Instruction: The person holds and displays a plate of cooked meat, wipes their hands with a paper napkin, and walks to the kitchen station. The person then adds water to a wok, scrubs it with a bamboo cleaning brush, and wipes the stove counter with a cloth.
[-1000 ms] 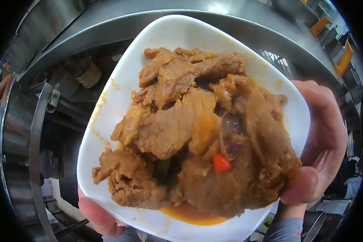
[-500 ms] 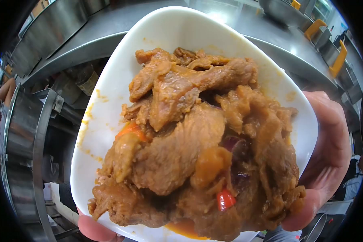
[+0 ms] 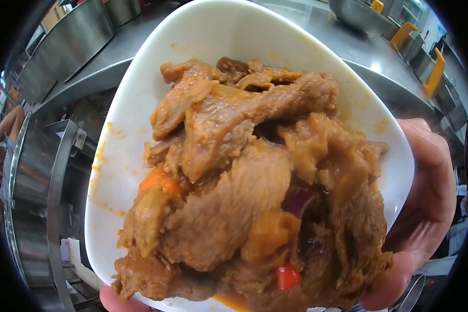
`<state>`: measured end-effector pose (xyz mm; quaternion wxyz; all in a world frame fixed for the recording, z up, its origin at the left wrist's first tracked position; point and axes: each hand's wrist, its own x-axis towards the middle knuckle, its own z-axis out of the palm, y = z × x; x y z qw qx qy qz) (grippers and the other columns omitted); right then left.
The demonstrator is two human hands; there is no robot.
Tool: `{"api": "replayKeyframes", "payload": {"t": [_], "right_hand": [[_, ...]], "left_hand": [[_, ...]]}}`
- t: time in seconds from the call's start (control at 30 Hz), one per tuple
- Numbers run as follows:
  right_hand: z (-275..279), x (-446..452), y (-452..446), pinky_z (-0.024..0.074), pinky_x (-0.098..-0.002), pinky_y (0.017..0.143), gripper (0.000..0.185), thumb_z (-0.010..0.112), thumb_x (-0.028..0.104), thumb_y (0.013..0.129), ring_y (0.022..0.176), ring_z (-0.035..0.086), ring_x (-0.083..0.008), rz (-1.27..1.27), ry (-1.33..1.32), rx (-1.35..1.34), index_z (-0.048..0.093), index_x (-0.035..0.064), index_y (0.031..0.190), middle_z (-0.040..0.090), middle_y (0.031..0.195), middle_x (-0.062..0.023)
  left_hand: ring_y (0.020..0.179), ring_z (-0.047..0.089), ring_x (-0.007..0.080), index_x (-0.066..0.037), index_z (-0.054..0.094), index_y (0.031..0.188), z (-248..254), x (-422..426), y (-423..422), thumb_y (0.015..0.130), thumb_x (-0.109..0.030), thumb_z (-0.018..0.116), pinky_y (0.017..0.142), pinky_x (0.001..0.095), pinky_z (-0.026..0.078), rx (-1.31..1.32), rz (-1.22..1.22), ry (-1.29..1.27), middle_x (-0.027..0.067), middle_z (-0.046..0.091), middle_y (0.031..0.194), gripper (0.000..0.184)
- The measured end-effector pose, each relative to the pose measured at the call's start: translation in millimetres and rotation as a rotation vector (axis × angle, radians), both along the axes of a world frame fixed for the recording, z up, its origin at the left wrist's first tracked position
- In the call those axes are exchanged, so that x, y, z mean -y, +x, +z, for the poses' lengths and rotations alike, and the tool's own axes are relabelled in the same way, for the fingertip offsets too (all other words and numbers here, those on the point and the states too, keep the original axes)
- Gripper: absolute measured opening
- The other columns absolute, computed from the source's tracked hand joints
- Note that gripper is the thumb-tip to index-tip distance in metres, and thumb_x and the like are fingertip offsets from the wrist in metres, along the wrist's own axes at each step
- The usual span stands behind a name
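A white plate [image 3: 109, 171] with rounded corners fills the middle of the view, tilted toward the camera. On it lies a heap of brown sauced meat [image 3: 229, 203] with bits of red pepper [image 3: 288, 276], purple onion and orange sauce. My right hand [image 3: 424, 192] grips the plate's right edge, thumb at the lower right rim, other fingers partly behind it. At the lower left, my left hand [image 3: 120, 301] holds the bottom edge; only part of it shows, the rest being hidden by the plate or cut off.
Behind the plate is a steel counter [image 3: 122, 44] with large metal pots [image 3: 70, 44] at the left and a metal bowl [image 3: 356, 18] at the right. Orange handles [image 3: 434, 73] stand at the far right. Another person's arm [image 3: 8, 130] shows at the left edge.
The plate has come nearer and tilted more upright, its top edge now reaching the top of the view. Less of my left hand shows. Both hands keep hold of the plate.
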<state>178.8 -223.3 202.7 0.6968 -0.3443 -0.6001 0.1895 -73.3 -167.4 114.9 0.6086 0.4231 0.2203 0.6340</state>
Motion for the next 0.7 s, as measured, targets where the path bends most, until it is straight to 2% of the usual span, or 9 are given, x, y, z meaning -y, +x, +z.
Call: {"api": "replayKeyframes", "payload": {"t": [0.3,0.37,0.47,0.57,0.7], "right_hand": [[-1.1,5.3,1.0,0.0593,-0.0425,0.1,0.111,0.092,0.063,0.066,0.114,0.069,-0.0285,-0.142,0.021,-0.018,0.049,-0.0103,0.137,0.06,0.125,-0.0188],[0.3,3.2,9.2,0.0583,-0.0416,0.101,0.113,0.092,0.066,0.064,0.115,0.068,-0.0276,-0.135,0.034,0.016,0.05,-0.0101,0.137,0.06,0.125,-0.0181],[4.1,-2.2,18.4,0.0569,-0.0417,0.102,0.114,0.092,0.067,0.063,0.115,0.067,-0.0275,0.018,0.065,0.207,0.051,-0.0098,0.136,0.06,0.124,-0.0179],[0.7,-3.6,15.6,0.0558,-0.0428,0.103,0.112,0.093,0.064,0.065,0.117,0.066,-0.0283,-0.07,0.092,0.29,0.05,-0.0103,0.137,0.06,0.124,-0.0179],[-1.0,-3.9,21.4,0.0553,-0.0439,0.103,0.111,0.093,0.062,0.066,0.118,0.065,-0.0301,-0.026,0.122,0.267,0.049,-0.0107,0.138,0.059,0.125,-0.0199]], "left_hand": [[0.131,0.06,0.0326,0.004,0.036,0.152,-1.3,0.7,0.8,0.108,-0.044,0.047,0.11,0.0477,0.051,-0.006,-0.011,0.001,0.0235,0.053,0.147,0.066],[0.131,0.06,0.0325,0.004,0.037,0.152,-2.1,1.1,0.8,0.109,-0.044,0.046,0.11,0.0476,0.051,-0.007,-0.015,0.001,0.0234,0.053,0.147,0.066],[0.131,0.06,0.0323,0.004,0.037,0.152,-3.0,1.1,0.8,0.109,-0.044,0.045,0.111,0.0476,0.051,-0.009,-0.015,0.002,0.0233,0.053,0.147,0.065],[0.131,0.06,0.0322,0.004,0.037,0.153,-3.0,1.6,0.4,0.109,-0.044,0.044,0.111,0.0475,0.05,-0.01,-0.016,0.006,0.0231,0.053,0.148,0.065],[0.131,0.059,0.0319,0.004,0.037,0.153,-3.9,1.2,2.5,0.11,-0.044,0.043,0.111,0.0475,0.05,-0.008,-0.02,0.006,0.0229,0.053,0.148,0.064]]}}
